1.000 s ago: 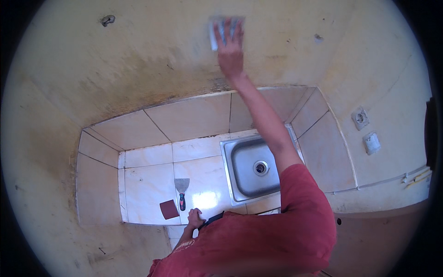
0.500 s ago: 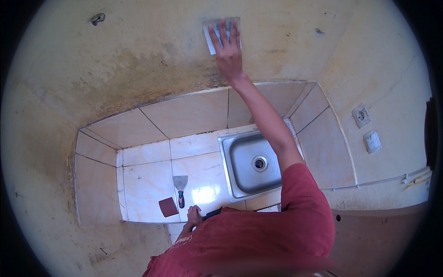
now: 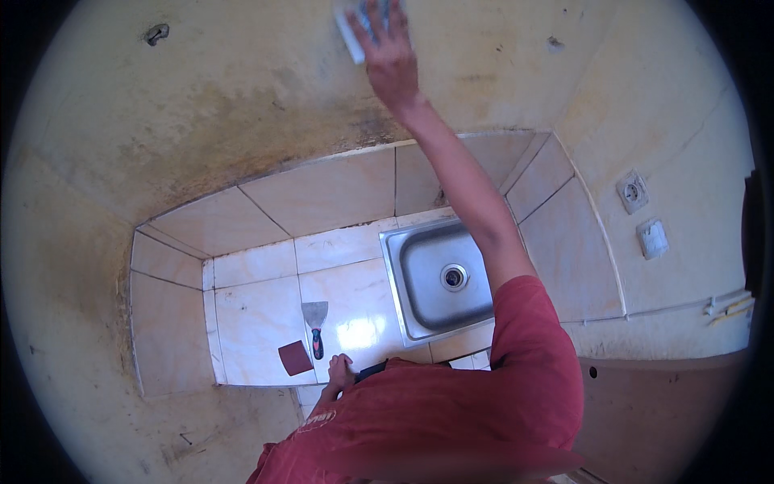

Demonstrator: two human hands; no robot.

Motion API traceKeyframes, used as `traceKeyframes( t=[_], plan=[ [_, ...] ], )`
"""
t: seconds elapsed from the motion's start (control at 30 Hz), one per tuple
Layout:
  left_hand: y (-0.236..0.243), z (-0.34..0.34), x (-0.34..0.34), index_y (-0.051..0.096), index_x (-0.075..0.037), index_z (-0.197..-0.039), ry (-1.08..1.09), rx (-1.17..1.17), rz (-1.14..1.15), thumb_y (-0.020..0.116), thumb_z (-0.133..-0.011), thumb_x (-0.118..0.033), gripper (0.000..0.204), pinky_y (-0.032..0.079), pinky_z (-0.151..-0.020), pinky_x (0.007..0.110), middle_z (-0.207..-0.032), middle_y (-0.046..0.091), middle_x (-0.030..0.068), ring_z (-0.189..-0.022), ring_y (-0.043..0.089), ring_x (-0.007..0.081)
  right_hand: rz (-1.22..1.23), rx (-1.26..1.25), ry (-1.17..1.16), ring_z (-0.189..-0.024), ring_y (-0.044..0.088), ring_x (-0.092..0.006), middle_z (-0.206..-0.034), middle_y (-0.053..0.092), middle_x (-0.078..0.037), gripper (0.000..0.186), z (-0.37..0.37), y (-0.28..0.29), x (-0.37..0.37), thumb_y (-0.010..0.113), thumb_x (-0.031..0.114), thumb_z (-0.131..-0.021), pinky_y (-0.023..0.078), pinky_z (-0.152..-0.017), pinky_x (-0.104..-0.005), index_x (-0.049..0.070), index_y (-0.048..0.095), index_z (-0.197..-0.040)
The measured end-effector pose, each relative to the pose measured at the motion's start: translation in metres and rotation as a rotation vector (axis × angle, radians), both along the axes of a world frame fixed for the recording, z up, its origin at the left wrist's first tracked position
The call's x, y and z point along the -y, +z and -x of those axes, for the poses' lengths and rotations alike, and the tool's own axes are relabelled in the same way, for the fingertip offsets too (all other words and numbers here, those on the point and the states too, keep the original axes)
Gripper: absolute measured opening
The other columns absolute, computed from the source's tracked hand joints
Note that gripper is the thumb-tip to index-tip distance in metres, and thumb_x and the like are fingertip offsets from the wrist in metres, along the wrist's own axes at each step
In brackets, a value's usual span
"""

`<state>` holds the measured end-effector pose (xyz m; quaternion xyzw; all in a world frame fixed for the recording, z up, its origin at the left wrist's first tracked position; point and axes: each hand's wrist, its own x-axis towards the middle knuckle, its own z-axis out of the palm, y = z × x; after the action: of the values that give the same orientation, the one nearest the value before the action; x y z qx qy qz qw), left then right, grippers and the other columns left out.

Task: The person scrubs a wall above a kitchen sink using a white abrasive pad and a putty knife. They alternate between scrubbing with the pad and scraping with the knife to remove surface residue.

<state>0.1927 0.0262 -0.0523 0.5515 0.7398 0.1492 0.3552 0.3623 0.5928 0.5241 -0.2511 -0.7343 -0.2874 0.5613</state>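
Over on the far left we have a dark hole (image 3: pixel 156 34) up in the yellowish wall (image 3: pixel 266 48), and below it a band of brown stains (image 3: pixel 185 153) runs along the top of the tiles. Down on the tiled table (image 3: pixel 254 323) we spot a dark red sheet (image 3: pixel 296 358) lying flat, and just beside it a scraper (image 3: pixel 315 316), broad metal blade toward the back wall, black-and-red handle toward us. Next along, the left hand (image 3: pixel 341 370) sits at the front edge of the table, near that handle; whether its grip is open or closed, we cannot tell.

High above, here's the pad (image 3: pixel 352 39), white along its visible edge, flat on the back wall under the right hand (image 3: pixel 393 66)! The fingers are straight and spread across it, so that grip is open and flat, though we get no sight of the thumb. Below, the bare forearm (image 3: pixel 459 173) slants down over the right side of the metal sink (image 3: pixel 403 310), its round drain (image 3: pixel 455 277) in plain view, and runs into a red sleeve (image 3: pixel 528 310). On the right-hand wall we pick out a socket (image 3: pixel 633 192) with a pale switch (image 3: pixel 652 239) under it.
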Motion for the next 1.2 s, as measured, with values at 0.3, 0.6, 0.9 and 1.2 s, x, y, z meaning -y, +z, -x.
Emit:
traceKeyframes(
  t=[0.3,0.6,0.9,1.2],
  plan=[
    [0.008,0.008,-0.004,0.054,-0.018,-0.111,0.004,-0.036,0.062,0.089,-0.069,-0.024,0.055,0.045,-0.087,0.052,-0.109,0.051,0.0112,-0.109,0.052,0.0368,0.008,-0.011,-0.138,-0.151,0.029,-0.0486,-0.166,0.035,-0.015,0.064,-0.021,-0.034,-0.007,0.054,0.001,-0.09,0.033,-0.119,-0.0607,0.017,0.053,-0.151],
    [0.021,0.004,-0.003,0.053,-0.017,-0.112,-0.012,-0.062,0.065,0.091,-0.065,-0.023,0.06,0.047,-0.088,0.051,-0.11,0.052,0.0119,-0.111,0.053,0.0371,0.049,-0.004,-0.176,-0.153,0.027,-0.0453,-0.166,0.033,-0.016,0.064,-0.023,-0.044,-0.003,0.054,0.001,-0.091,0.029,-0.12,-0.0636,0.017,0.05,-0.153],
    [0.014,0.008,0.001,0.053,-0.017,-0.112,-0.028,-0.047,0.081,0.092,-0.065,-0.026,0.061,0.046,-0.091,0.051,-0.114,0.051,0.0127,-0.114,0.051,0.0376,0.051,-0.063,-0.106,-0.152,0.029,-0.0447,-0.163,0.038,-0.015,0.064,-0.023,-0.022,-0.01,0.055,0.002,-0.091,0.028,-0.119,-0.0675,0.017,0.05,-0.153],
    [0.027,0.0,0.0,0.056,-0.015,-0.108,-0.004,-0.002,0.011,0.077,-0.075,-0.017,0.04,0.045,-0.082,0.052,-0.107,0.052,0.013,-0.105,0.053,0.0374,0.018,-0.087,-0.092,-0.153,0.028,-0.0448,-0.164,0.035,-0.017,0.068,-0.018,0.034,-0.004,0.05,-0.001,-0.09,0.025,-0.121,-0.0646,0.015,0.045,-0.156]
  ],
)
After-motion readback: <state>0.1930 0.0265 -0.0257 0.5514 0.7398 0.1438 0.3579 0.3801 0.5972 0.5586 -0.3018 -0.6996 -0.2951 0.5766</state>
